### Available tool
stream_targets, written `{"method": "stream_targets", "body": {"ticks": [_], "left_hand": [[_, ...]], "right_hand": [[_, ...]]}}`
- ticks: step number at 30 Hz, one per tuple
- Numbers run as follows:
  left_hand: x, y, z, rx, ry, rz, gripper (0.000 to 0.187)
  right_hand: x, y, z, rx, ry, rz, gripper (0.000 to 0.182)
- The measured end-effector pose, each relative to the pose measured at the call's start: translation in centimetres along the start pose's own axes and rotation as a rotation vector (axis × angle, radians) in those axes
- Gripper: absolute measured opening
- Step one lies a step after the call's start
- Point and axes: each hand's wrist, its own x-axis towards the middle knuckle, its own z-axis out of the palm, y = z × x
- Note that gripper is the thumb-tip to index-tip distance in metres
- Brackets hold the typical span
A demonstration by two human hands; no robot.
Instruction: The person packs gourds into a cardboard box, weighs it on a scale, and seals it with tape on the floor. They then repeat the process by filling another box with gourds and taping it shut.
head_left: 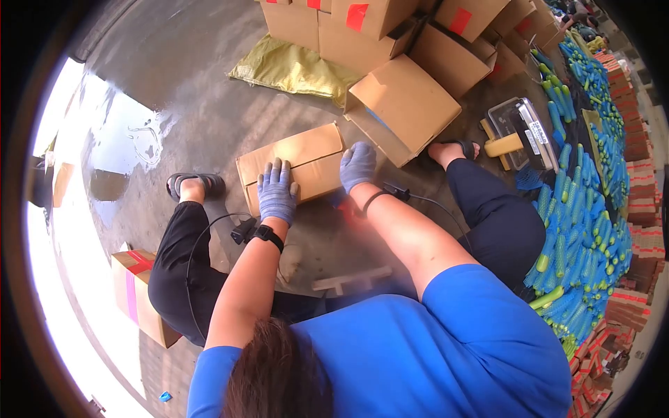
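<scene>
A closed cardboard box (310, 150) lies on the floor between my feet, with a seam running along its top. My left hand (277, 192), in a grey-blue knit glove, rests flat on the box's near left part, fingers stretched out. At the box's right end is my right hand (358, 166), gloved the same way, its fingers curled closed. Whatever it may hold is hidden. An open cardboard box (411, 101) stands tilted just beyond my right hand.
Stacked cartons (293, 28) with red tape stand behind a yellow woven sack (286, 70). To the right are a yellow-handled tool (503, 145), a clear plastic case (505, 115) and many green vegetables in blue netting (578, 230). A taped carton (143, 296) sits by my left knee.
</scene>
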Motion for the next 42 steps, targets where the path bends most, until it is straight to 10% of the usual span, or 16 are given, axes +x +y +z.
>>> {"method": "stream_targets", "body": {"ticks": [4, 8, 17, 23, 26, 32, 40, 42], "left_hand": [[0.1, -0.1, -2.6, 0.133, -0.106, -0.118, 0.058], [1.4, -2.6, -2.5, -0.042, -0.02, -0.562, 0.051], [2.4, -5.1, -1.3, -0.213, 0.17, -0.283, 0.048], [4.2, -5.1, -1.1, -0.267, 0.184, -0.1, 0.045], [4.5, -4.6, -1.5, -0.32, 0.143, -0.081, 0.045], [4.9, -4.3, -1.7, -0.329, 0.143, -0.104, 0.048], [5.7, -2.9, -2.6, 0.0, 0.361, -0.215, 0.035], [6.4, -2.8, -4.0, -0.513, 0.222, -0.422, 0.035]], "right_hand": [[-1.7, 5.4, -2.3, 0.223, -0.293, 0.279, 0.027], [-3.1, 7.9, -5.1, -0.138, -0.852, -0.223, 0.038], [-3.7, 7.3, -2.9, -0.721, -1.449, -0.281, 0.053], [-0.4, 3.3, -16.2, -0.099, -1.283, -0.401, 0.044], [3.8, -5.3, -20.9, 0.121, -1.117, -0.132, 0.046], [7.8, -8.5, -14.9, 0.178, -0.311, -0.624, 0.062], [7.7, -8.3, -10.5, -0.124, -0.565, -0.664, 0.063], [8.3, -7.8, -10.6, -0.123, -0.555, -0.712, 0.064]]}}
